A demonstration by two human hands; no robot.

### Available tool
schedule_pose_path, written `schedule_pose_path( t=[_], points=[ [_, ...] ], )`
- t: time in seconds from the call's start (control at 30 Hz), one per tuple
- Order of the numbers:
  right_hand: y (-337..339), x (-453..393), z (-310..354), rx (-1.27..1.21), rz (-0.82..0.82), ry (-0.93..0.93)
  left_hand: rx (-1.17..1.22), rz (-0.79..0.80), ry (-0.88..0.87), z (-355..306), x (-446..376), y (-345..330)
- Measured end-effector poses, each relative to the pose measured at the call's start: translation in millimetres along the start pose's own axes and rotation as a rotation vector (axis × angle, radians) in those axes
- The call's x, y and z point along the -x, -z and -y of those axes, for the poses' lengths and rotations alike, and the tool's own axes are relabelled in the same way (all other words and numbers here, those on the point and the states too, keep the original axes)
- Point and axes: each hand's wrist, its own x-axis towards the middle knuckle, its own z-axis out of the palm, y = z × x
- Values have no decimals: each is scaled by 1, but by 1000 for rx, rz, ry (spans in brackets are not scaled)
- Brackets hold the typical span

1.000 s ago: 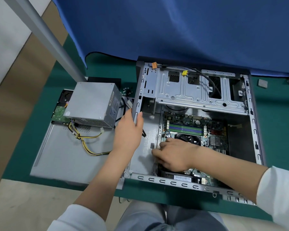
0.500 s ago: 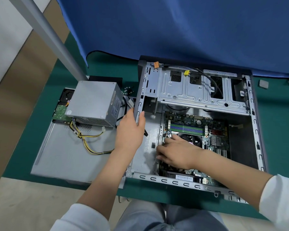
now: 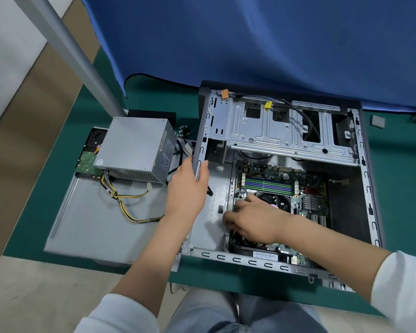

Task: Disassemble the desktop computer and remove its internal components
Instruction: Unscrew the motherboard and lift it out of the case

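Both hands work inside an opened computer case (image 3: 360,164) lying on its side toward the right half of a green tabletop (image 3: 399,200), its near wall running along the front edge. Right hand (image 3: 255,221) reaches in from the near right and rests on the near left part of the motherboard (image 3: 281,186), fingers bent down onto the board's left edge; whether they pinch anything cannot be told. Left hand (image 3: 186,188) grips the case's left wall, thumb inside and fingers outside the metal lip. White sleeves (image 3: 120,313) cover both upper arms.

Beyond the right hand sit a black fan (image 3: 276,200), a small heatsink (image 3: 310,203) and rows of green and purple memory slots (image 3: 269,182). Farther back a bare metal drive cage (image 3: 281,133) spans the case, with a black cable (image 3: 305,116) looping over it and orange (image 3: 224,93) and yellow (image 3: 268,105) connectors near its far rim.

Left of the case a grey side panel (image 3: 89,224) lies flat toward the front left corner. A power supply (image 3: 135,147) stands on its far end, yellow and black wires (image 3: 130,207) trailing across the panel. A hard drive (image 3: 89,155) pokes out from beneath it on the left. Loose screws (image 3: 184,131) lie between supply and case. A blue cloth (image 3: 250,39) hangs along the far edge, and a small grey square (image 3: 378,121) rests near the far right corner
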Motion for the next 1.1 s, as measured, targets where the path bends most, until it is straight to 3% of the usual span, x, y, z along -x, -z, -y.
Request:
schedule_pose_path(
  t=[0.23, 0.43, 0.67, 0.9, 1.1],
  points=[
    [12, -2, 3, -75, 42, 56, -1, 3, -1, 0, 0, 0],
    [8, -9, 2, 29, 83, -77, 7, 0, -3, 1, 2, 1],
    [6, -12, 5, -191, 35, -77, 8, -8, -7, 1, 1, 0],
    [1, -13, 2, -138, 119, -154, 15, -9, 0, 0, 2, 1],
    [2, -10, 1, -213, 126, -112, 19, -15, -9, -1, 2, 0]
  ],
)
